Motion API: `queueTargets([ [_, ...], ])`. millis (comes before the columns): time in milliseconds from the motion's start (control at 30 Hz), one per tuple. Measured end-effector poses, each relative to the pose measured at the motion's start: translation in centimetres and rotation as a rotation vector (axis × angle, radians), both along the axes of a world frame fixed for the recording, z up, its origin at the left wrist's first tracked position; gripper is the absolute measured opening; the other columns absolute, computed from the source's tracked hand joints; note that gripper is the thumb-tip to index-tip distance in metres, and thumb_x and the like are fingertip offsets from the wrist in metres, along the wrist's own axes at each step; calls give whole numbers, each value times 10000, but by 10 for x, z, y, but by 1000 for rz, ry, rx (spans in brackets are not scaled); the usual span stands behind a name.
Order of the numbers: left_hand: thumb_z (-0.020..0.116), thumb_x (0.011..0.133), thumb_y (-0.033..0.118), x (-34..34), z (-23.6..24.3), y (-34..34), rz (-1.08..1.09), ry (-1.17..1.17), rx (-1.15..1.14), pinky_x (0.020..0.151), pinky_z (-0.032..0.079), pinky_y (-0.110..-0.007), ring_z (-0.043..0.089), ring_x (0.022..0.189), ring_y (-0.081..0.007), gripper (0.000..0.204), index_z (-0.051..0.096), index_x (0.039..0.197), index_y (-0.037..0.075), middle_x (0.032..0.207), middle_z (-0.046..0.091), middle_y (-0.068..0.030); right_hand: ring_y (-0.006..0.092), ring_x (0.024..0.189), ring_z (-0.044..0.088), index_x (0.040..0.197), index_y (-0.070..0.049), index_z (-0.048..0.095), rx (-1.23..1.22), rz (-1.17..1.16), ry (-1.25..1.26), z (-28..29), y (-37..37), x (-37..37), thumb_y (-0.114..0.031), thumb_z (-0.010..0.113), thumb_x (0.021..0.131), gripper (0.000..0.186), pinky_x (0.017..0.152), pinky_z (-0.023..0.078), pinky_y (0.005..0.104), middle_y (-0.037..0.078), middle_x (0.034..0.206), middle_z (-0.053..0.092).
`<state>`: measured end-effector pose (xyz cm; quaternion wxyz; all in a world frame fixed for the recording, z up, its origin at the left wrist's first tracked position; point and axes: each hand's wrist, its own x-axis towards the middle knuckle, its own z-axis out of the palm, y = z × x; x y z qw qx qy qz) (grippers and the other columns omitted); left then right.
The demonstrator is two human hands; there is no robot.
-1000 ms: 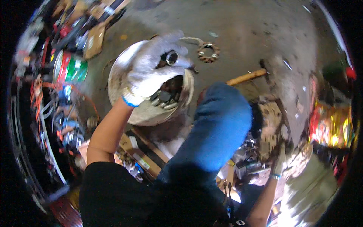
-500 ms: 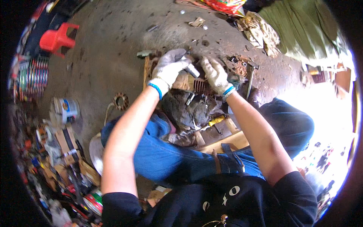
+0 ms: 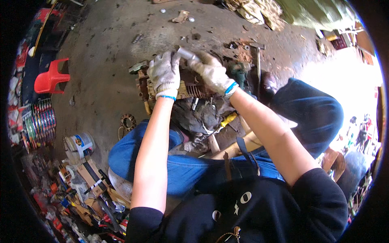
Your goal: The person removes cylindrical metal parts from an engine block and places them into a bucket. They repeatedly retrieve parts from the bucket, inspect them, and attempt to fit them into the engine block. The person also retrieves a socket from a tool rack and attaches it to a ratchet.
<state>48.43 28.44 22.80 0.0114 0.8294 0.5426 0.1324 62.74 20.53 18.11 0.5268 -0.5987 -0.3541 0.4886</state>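
Both my hands wear white knit gloves with blue cuffs, dirty at the fingers. My right hand (image 3: 210,73) is closed round a shiny metal cylinder (image 3: 187,53), which points left toward my other hand. Over the left part of a rusty, finned machine part (image 3: 189,90) lies my left hand (image 3: 164,73), its fingers stretched away from me beside the cylinder's end. What its fingertips touch is hidden. On a dark, greasy rag (image 3: 198,117) between my legs rest a small metal socket (image 3: 195,104) and a yellow-handled tool (image 3: 229,119).
A hammer (image 3: 258,67) lies right of the machine part, near a green-grey tool (image 3: 239,73). A metal ring (image 3: 128,121) is on the floor at left, with a white bucket (image 3: 80,145) and piled clutter behind it. A red plastic chair (image 3: 52,77) stands farther off.
The metal cylinder has passed from my left hand to my right and now points left. My left hand has come down over the machine part. The view has turned somewhat.
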Motion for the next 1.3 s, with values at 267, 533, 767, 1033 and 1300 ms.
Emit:
queueTargets([
  [267, 381, 1000, 556, 13, -20, -4, -48, 232, 4, 742, 521, -470, 692, 823, -323, 578, 742, 845, 132, 845, 728, -94, 246, 1031, 660, 1338, 19, 573, -239, -11, -405, 17, -123, 121, -347, 625, 925, 554, 930, 508, 344, 162, 1135, 696],
  [533, 396, 994, 550, 10, -17, 12, 33, 269, -83, 789, 504, -478, 679, 875, -328, 559, 734, 877, 120, 890, 725, -112, 375, 1053, 661, 1220, -89, 649, -436, 252, -609, 8, -130, 94, -440, 632, 899, 475, 893, 520, 442, 203, 1105, 699],
  [767, 405, 988, 541, 10, -16, 9, 40, 268, -72, 794, 506, -471, 681, 898, -324, 539, 743, 897, 132, 902, 728, -105, 386, 1001, 668, 1153, -105, 667, -400, 355, -802, 29, -116, 87, -383, 636, 898, 379, 839, 537, 468, 179, 1042, 708],
  [1033, 417, 980, 577, 6, -25, 14, 24, 193, -36, 718, 513, -446, 679, 765, -274, 545, 728, 801, 166, 776, 711, -89, 339, 959, 698, 1270, -20, 608, -382, 501, -909, 23, -103, 96, -336, 639, 936, 460, 800, 563, 419, 211, 1059, 708],
  [1300, 380, 985, 600, 5, -34, 18, 21, 233, -50, 696, 522, -464, 681, 725, -282, 573, 737, 836, 178, 735, 703, -67, 174, 761, 639, 1332, 52, 549, -502, 439, -447, 10, -98, 101, -273, 637, 948, 511, 618, 584, 308, 99, 926, 647],
])
